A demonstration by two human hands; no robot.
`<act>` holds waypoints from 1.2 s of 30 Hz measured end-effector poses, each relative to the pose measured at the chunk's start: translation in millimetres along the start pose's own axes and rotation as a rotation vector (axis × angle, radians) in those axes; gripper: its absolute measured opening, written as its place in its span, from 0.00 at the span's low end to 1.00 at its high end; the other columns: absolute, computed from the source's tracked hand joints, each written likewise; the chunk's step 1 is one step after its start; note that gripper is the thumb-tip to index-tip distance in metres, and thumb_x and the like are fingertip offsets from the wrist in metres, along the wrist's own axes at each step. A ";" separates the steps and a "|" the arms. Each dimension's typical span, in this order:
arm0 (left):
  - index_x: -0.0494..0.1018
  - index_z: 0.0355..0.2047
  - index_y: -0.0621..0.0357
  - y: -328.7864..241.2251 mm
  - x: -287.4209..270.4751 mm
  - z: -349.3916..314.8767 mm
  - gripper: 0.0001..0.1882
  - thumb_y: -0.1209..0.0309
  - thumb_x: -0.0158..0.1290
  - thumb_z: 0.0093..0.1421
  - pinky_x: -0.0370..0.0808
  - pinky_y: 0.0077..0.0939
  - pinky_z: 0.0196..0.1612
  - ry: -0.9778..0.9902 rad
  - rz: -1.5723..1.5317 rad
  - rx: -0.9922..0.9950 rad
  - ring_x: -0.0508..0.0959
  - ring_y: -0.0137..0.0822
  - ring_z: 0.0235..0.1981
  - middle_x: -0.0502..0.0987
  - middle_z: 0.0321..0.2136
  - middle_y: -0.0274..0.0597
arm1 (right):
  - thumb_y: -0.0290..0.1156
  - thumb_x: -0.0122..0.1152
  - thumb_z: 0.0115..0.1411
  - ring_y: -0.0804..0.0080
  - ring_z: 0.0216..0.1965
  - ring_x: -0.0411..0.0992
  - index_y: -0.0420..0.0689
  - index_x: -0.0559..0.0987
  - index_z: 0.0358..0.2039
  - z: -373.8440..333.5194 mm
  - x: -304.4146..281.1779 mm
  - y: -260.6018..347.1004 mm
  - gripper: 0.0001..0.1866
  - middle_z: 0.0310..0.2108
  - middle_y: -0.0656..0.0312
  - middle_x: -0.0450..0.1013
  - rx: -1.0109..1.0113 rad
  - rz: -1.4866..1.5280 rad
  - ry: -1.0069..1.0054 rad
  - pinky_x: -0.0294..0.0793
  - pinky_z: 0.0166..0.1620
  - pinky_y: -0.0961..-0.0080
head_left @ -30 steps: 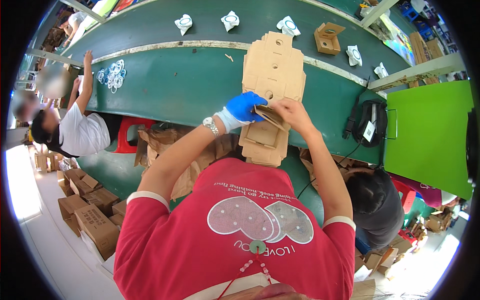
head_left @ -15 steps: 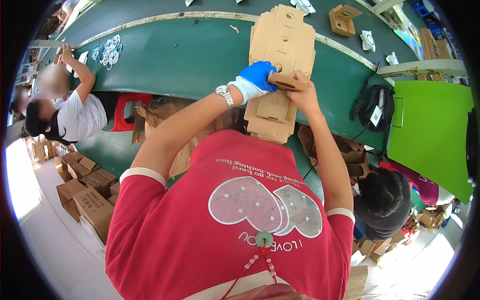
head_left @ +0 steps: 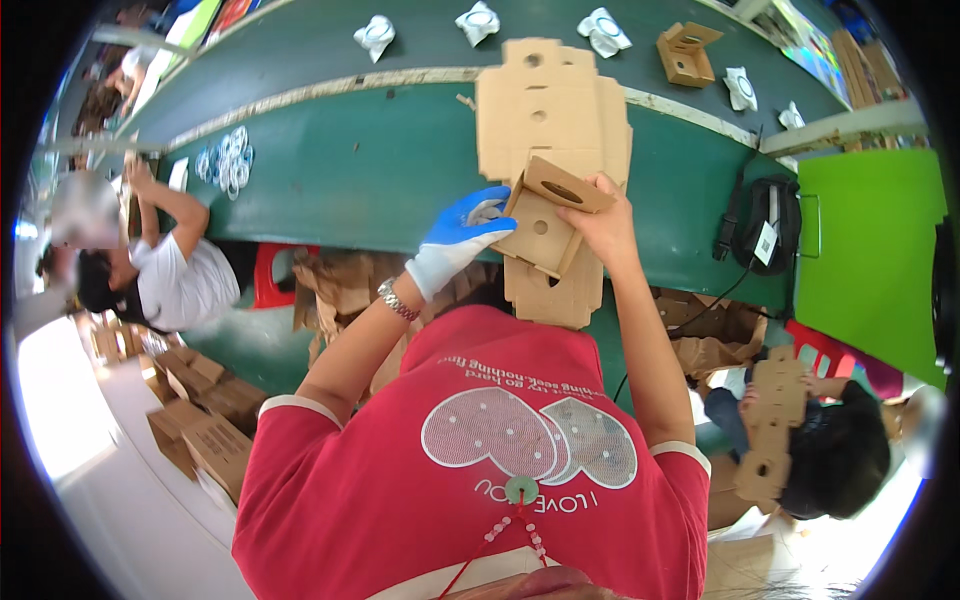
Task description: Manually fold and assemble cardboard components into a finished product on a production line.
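A small brown cardboard box (head_left: 538, 238), partly folded up, is tilted over a stack of flat cardboard blanks (head_left: 540, 105) on the table. Its lid (head_left: 565, 188), with a round hole, stands raised, and a smaller hole shows in the box's base. My right hand (head_left: 607, 222), bare, grips the box at its right side, thumb on the lid's edge. My left hand (head_left: 465, 238), in a blue and white glove, is at the box's left wall. Its thumb and fingers are apart, fingertips close to or touching the wall. More cardboard lies under the box at the table's near edge.
Several white packets (head_left: 605, 33) and an open finished box (head_left: 686, 55) sit on the dark far belt. Rings (head_left: 226, 162) lie piled at left. A black pouch (head_left: 765, 225) and a green panel (head_left: 870, 260) are at right. People sit on both sides.
The box has turned and lifted open, so its inside shows. My left hand has drawn left and spread its fingers. At right, another person now holds up a flat cardboard blank.
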State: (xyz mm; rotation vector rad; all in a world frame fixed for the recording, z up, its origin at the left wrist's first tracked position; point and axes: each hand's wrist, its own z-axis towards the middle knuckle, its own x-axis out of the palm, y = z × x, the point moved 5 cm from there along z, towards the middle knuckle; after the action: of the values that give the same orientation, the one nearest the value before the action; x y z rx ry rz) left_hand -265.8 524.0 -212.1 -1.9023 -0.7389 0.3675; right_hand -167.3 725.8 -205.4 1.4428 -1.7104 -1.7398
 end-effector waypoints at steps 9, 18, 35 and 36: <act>0.76 0.47 0.56 -65.5 -60.9 166.1 0.14 0.67 0.58 0.61 0.76 0.32 0.43 -0.095 -0.392 -0.015 0.78 0.34 0.40 0.79 0.42 0.36 | 0.35 0.65 0.62 0.67 0.53 0.71 0.36 0.71 0.50 -51.9 -25.7 -34.3 0.22 0.51 0.54 0.71 -0.035 0.555 -0.439 0.68 0.58 0.70; 0.75 0.54 0.46 -142.7 -78.0 289.0 0.20 0.55 0.52 0.66 0.62 0.44 0.62 -0.327 0.072 0.048 0.66 0.37 0.61 0.73 0.56 0.40 | 0.30 0.62 0.63 0.70 0.45 0.74 0.36 0.74 0.44 -86.1 -1.1 -49.5 0.13 0.42 0.55 0.76 0.108 0.500 -0.478 0.71 0.53 0.74; 0.61 0.66 0.54 77.9 70.5 -57.2 0.25 0.65 0.45 0.70 0.52 0.31 0.69 0.064 0.549 0.395 0.53 0.36 0.70 0.60 0.67 0.45 | 0.34 0.63 0.58 0.39 0.70 0.41 0.26 0.61 0.61 -103.4 34.1 -27.0 0.37 0.68 0.36 0.44 -0.156 -0.296 -0.079 0.46 0.69 0.50; 0.61 0.66 0.54 58.1 74.0 -60.4 0.25 0.65 0.45 0.70 0.52 0.31 0.69 0.033 0.542 0.391 0.53 0.36 0.70 0.60 0.67 0.45 | 0.33 0.63 0.59 0.40 0.70 0.44 0.29 0.63 0.61 -105.3 32.7 -25.5 0.34 0.68 0.38 0.46 -0.138 -0.273 -0.065 0.48 0.68 0.52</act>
State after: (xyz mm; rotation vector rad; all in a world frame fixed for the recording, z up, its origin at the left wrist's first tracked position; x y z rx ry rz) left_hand -156.6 511.4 -232.7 -1.6995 -0.0971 0.7557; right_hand -87.9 646.3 -218.8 1.6347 -1.4442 -2.0210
